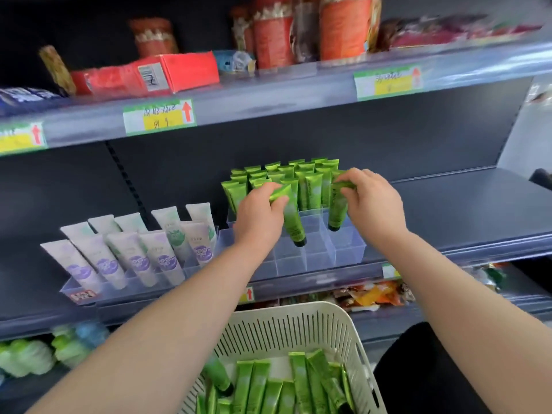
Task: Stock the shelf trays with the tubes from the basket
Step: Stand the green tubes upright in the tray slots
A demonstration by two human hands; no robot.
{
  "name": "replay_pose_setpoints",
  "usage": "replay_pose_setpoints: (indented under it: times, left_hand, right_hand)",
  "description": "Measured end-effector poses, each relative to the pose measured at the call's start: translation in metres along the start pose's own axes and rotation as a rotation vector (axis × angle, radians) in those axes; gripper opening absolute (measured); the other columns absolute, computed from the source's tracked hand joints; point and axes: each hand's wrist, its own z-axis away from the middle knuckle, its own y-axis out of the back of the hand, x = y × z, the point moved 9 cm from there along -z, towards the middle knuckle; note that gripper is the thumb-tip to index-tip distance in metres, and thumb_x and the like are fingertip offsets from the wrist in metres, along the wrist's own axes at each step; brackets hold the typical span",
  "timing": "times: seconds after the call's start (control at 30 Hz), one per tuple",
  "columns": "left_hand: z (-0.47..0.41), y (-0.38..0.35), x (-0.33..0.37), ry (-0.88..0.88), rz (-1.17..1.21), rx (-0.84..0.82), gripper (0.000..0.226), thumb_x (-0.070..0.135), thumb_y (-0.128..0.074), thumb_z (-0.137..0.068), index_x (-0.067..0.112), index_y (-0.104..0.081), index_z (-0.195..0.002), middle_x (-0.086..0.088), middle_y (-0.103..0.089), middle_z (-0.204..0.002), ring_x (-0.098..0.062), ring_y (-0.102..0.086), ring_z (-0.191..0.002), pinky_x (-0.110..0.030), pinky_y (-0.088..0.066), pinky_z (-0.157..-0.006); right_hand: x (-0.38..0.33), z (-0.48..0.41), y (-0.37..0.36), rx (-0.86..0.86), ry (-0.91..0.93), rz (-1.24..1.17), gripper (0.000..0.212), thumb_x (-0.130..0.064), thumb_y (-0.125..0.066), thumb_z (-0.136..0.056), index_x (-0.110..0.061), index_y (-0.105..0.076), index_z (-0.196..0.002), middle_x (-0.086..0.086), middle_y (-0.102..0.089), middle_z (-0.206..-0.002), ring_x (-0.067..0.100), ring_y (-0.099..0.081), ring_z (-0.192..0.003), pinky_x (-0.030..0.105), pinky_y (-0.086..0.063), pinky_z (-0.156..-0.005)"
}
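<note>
Tubes (294,222): L hand (258,216), R hand (370,201); slots (316,259) free.

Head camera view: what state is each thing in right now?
Left hand, grips a green tube, cap down.
Right hand, grips a second green tube, cap down.
Clear tray, back compartments filled, front ones empty.
White basket, holds many loose tubes.
Purple-labelled tubes, standing tilted.
</note>
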Motion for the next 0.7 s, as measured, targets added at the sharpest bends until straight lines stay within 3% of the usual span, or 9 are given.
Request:
replay_pose_setpoints:
  times: [0.17,0.33,0.43,0.6,0.7]
  left_hand:
    - [-0.029,-0.020,0.010,-0.018,0.000,0.004,0.031,0.023,-0.057,-0.096,0.017,-0.062,-0.126,-0.004,-0.067,-0.112,-0.023,-0.061,-0.099,-0.025,-0.040,-0.080]
    - [-0.049,-0.042,0.015,-0.036,-0.007,-0.015,0.031,0.022,-0.055,-0.098,0.015,-0.060,-0.128,-0.005,-0.067,-0.111,-0.023,-0.061,-0.099,-0.025,-0.040,-0.080]
    - [-0.061,-0.057,0.018,-0.034,0.003,-0.032,0.030,0.021,-0.053,-0.098,0.015,-0.059,-0.127,-0.007,-0.068,-0.107,-0.026,-0.062,-0.098,-0.028,-0.044,-0.081]
    - [-0.082,-0.087,0.029,-0.043,-0.039,-0.090,0.032,0.021,-0.052,-0.099,0.015,-0.058,-0.129,-0.007,-0.064,-0.122,-0.027,-0.058,-0.111,-0.034,-0.045,-0.092]
    - [-0.092,-0.110,0.031,-0.033,-0.089,-0.171,0.031,0.023,-0.052,-0.098,0.019,-0.059,-0.128,-0.007,-0.063,-0.124,-0.028,-0.058,-0.108,-0.035,-0.048,-0.089]
  right_hand:
    - [0.028,-0.028,-0.024,-0.014,-0.020,0.038,0.021,-0.016,-0.050,-0.095,-0.021,-0.062,-0.112,0.002,-0.063,-0.100,0.026,-0.057,-0.097,0.036,-0.048,-0.067]
    - [0.048,-0.036,-0.064,-0.168,-0.014,0.104,0.025,-0.012,-0.049,-0.095,-0.022,-0.063,-0.114,0.002,-0.063,-0.103,0.028,-0.058,-0.096,0.034,-0.043,-0.069]
    - [0.059,-0.038,-0.079,-0.263,-0.018,0.161,0.029,-0.010,-0.048,-0.093,-0.024,-0.061,-0.115,0.002,-0.064,-0.107,0.028,-0.057,-0.100,0.036,-0.039,-0.078]
    - [0.073,-0.042,-0.084,-0.283,-0.002,0.202,0.032,-0.008,-0.052,-0.089,-0.026,-0.061,-0.114,0.000,-0.062,-0.105,0.026,-0.054,-0.103,0.034,-0.032,-0.073]
    - [0.075,-0.042,-0.081,-0.255,0.018,0.197,0.031,-0.008,-0.051,-0.091,-0.026,-0.060,-0.116,0.000,-0.061,-0.104,0.026,-0.053,-0.102,0.035,-0.034,-0.072]
